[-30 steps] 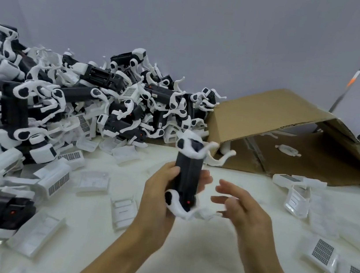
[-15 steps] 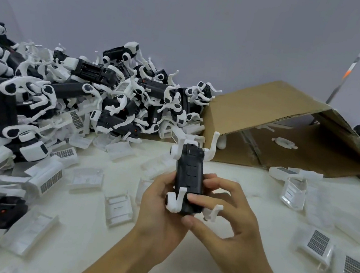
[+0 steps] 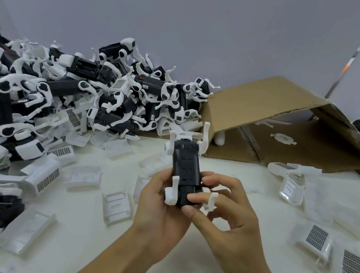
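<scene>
Above white table [image 3: 82, 233]: left hand [image 3: 159, 212], right hand [image 3: 229, 219] both grip boxy black device [image 3: 184, 171], white plastic arms.

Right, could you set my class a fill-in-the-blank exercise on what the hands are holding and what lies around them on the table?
1. The left hand and right hand grip a device with a ____ body and white arms.
2. The pile of similar devices lies on the person's ____ side.
3. The open box behind is made of brown ____.
Missing words: black; left; cardboard.
</scene>
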`<act>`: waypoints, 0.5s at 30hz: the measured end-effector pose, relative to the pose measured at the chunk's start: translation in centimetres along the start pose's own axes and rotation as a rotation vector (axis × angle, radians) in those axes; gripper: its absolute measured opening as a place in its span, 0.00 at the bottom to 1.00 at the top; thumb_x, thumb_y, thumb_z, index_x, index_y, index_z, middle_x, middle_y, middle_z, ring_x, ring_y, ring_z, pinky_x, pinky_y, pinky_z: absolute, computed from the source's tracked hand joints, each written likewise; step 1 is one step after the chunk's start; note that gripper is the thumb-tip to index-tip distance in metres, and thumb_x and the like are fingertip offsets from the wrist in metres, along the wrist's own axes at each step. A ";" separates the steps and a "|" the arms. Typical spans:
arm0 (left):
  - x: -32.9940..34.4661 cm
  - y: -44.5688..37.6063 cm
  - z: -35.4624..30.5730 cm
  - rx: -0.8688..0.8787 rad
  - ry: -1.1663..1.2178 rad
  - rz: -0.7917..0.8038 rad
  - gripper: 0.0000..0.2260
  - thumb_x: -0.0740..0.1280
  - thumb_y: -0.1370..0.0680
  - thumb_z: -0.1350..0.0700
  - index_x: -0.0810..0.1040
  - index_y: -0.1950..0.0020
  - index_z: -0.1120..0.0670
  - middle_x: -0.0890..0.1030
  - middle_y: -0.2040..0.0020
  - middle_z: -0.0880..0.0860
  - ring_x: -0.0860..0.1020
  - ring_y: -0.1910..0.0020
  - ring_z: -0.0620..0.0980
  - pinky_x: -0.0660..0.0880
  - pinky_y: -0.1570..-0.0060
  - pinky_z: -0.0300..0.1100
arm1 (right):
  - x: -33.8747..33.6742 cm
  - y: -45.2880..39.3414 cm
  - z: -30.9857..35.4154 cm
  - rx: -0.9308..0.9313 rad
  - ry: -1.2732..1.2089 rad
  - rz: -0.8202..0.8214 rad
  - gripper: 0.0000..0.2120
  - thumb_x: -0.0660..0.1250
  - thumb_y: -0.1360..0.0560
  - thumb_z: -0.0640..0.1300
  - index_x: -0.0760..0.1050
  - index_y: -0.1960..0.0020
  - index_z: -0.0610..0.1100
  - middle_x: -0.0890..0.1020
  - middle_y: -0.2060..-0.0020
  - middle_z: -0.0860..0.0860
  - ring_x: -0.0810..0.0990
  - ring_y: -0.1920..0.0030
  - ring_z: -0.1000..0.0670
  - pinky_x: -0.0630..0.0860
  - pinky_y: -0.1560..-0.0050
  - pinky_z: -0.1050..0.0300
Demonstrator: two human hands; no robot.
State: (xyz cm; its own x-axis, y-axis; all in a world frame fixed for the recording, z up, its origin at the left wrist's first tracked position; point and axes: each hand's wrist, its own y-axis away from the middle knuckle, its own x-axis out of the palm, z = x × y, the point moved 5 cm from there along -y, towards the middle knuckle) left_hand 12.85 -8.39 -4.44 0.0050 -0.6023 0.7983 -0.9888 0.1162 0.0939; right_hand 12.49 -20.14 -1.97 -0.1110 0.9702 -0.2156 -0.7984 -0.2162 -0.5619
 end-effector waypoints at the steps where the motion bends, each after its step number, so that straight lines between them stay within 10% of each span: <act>1: 0.1 0.0 0.0 0.000 0.012 0.001 0.18 0.58 0.20 0.50 0.84 0.48 0.60 0.80 0.50 0.60 0.79 0.54 0.54 0.71 0.35 0.60 | 0.0 0.0 -0.1 0.006 0.003 -0.004 0.09 0.77 0.31 0.44 0.86 0.53 0.55 0.77 0.43 0.58 0.81 0.45 0.50 0.78 0.61 0.63; 15: 0.3 -0.1 0.0 -0.012 -0.014 0.024 0.20 0.56 0.19 0.50 0.84 0.48 0.61 0.81 0.53 0.59 0.80 0.59 0.55 0.79 0.56 0.51 | 0.1 0.2 -0.5 0.036 -0.046 0.023 0.09 0.77 0.31 0.42 0.84 0.56 0.54 0.76 0.43 0.57 0.80 0.44 0.47 0.80 0.60 0.51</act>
State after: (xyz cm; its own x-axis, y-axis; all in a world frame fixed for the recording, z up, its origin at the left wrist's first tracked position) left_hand 12.93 -8.56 -4.22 -0.0208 -0.6104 0.7918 -0.9867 0.1403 0.0822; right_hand 12.61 -20.15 -2.48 -0.1566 0.9691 -0.1906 -0.8158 -0.2357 -0.5281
